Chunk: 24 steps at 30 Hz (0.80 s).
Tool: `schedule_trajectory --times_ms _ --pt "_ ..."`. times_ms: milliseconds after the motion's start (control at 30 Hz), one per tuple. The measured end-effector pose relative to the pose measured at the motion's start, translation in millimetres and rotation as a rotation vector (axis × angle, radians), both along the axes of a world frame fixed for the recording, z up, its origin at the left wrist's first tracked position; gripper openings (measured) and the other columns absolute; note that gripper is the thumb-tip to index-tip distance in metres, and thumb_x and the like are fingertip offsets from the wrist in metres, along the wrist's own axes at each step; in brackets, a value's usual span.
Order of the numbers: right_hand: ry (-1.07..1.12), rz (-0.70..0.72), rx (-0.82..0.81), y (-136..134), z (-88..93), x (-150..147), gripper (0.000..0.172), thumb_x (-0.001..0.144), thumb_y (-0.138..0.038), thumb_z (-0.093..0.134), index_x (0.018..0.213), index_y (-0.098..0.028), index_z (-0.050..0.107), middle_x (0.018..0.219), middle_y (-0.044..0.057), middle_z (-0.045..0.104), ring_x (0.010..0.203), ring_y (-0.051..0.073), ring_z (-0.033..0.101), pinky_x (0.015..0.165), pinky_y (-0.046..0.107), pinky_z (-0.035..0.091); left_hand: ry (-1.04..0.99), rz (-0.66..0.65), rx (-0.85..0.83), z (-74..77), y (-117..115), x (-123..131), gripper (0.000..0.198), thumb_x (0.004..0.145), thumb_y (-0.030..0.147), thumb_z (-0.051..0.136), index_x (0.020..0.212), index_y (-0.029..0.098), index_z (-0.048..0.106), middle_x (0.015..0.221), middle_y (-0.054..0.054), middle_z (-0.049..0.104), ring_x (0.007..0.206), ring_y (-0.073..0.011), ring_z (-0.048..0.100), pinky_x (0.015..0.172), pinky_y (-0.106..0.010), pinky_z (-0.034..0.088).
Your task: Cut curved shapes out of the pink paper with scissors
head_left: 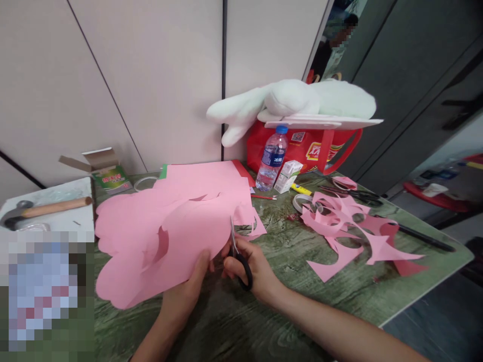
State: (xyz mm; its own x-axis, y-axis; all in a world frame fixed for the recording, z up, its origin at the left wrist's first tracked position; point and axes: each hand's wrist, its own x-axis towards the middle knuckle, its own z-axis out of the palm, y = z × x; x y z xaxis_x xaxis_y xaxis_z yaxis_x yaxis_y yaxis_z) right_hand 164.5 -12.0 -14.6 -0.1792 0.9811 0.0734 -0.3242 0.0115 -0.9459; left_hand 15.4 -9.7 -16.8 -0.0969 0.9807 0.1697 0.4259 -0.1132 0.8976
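A large sheet of pink paper [188, 236] with a scalloped left edge is gripped near its lower edge by my left hand [198, 276], thumb on top. My right hand [254, 269] holds black-handled scissors [245, 274], its fingers through the loops. The blades point away from me and meet the right edge of the sheet. A small curled pink piece [243, 214] stands up beside the blade tips. Under the held sheet, more pink paper [204, 173] lies on the table, partly covered.
Pink paper scraps [339, 221] are heaped on the right of the green table [279, 221], near tape rolls [302, 203]. A water bottle [272, 161], small carton [289, 176] and red bag [302, 146] stand behind. A hammer [53, 207] and open box [109, 176] are at left.
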Motion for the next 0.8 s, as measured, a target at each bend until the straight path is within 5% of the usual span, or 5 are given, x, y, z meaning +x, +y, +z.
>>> schedule_trajectory --times_ms 567,800 --pt "-0.015 0.005 -0.047 -2 -4.9 -1 0.036 0.066 -0.047 0.072 0.067 -0.018 0.051 0.045 -0.009 0.044 0.039 0.007 0.045 0.042 0.020 0.039 -0.128 0.016 0.106 6.5 4 3 0.031 0.078 0.039 0.057 0.051 0.022 0.056 0.055 0.002 0.062 0.058 -0.0158 0.059 0.064 -0.028 0.048" --pt "-0.006 0.072 -0.055 -8 -11.0 -6 0.039 0.066 -0.050 0.072 0.072 -0.018 0.052 0.048 -0.008 0.046 0.043 0.009 0.047 0.043 0.021 0.036 -0.193 0.174 -0.046 11.5 -1 8 0.028 0.067 0.049 0.064 0.061 0.022 0.062 0.062 -0.002 0.069 0.064 -0.0224 0.064 0.072 -0.038 0.051"
